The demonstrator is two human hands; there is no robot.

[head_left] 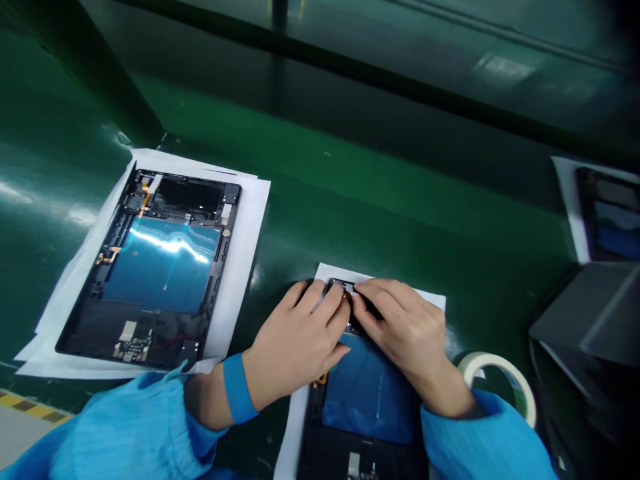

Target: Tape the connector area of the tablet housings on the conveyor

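Two hands fill my lower centre, the left hand and right hand drawn together, fingertips pinching the upper end of a tablet housing on white paper; a masking tape roll sits just right; a second housing lies at left; a third housing sits far upper right.

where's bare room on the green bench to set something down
Bare green bench runs behind the white paper sheet under the black tablet housing, and between it and the smaller sheet. Crowded: left hand and right hand beside the white tape roll.
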